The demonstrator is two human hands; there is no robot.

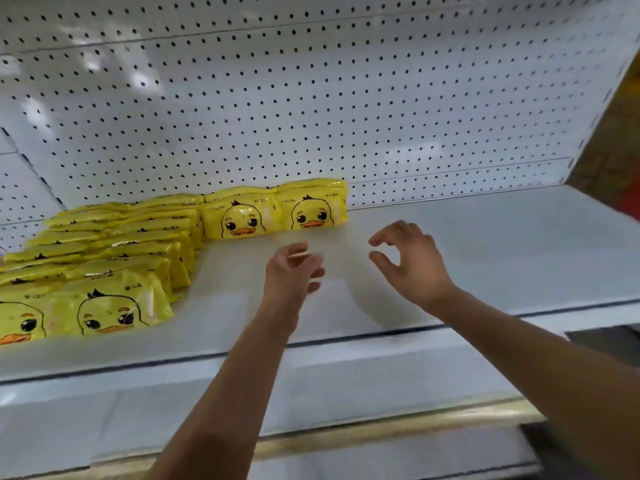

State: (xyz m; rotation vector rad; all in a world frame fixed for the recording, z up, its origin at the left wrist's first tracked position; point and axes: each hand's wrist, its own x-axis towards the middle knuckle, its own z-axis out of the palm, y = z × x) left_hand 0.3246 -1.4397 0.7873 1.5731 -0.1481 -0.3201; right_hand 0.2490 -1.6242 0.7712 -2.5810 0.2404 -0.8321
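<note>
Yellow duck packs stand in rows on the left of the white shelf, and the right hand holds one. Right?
No: in the head view the right hand holds nothing, its fingers curled above the white shelf, apart from the yellow duck packs. They do stand in rows on the left.

Head view looks forward-down, close over white shelf (450, 237); single view

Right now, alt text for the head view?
A person's left hand and right hand reach open and empty over a white shelf. Yellow duck-face packs stand in rows on its left side, back to the pegboard.
</note>
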